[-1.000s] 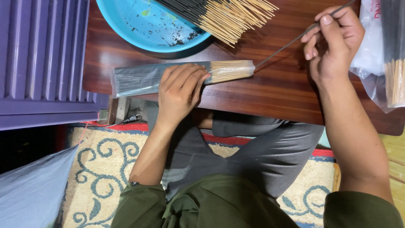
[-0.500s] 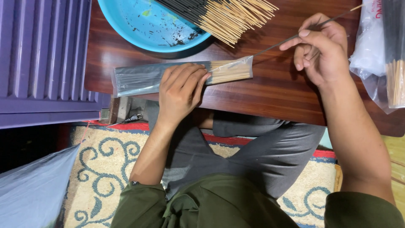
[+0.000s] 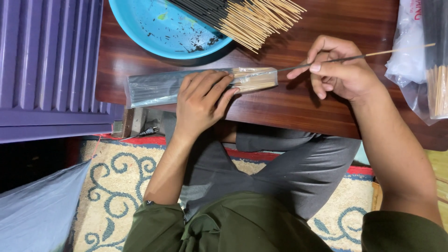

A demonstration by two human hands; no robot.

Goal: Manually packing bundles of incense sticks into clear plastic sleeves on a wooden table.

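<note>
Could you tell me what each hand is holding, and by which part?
Right hand pinches a single incense stick on its dark coated length. Left hand presses flat on the clear sleeve of incense sticks, near its open end.

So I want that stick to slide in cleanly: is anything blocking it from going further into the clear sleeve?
Nothing visible does. The right hand pinches the single incense stick, whose dark tip is already at the open mouth of the clear sleeve. The left hand presses the sleeve mid-length, clear of the mouth.
</note>
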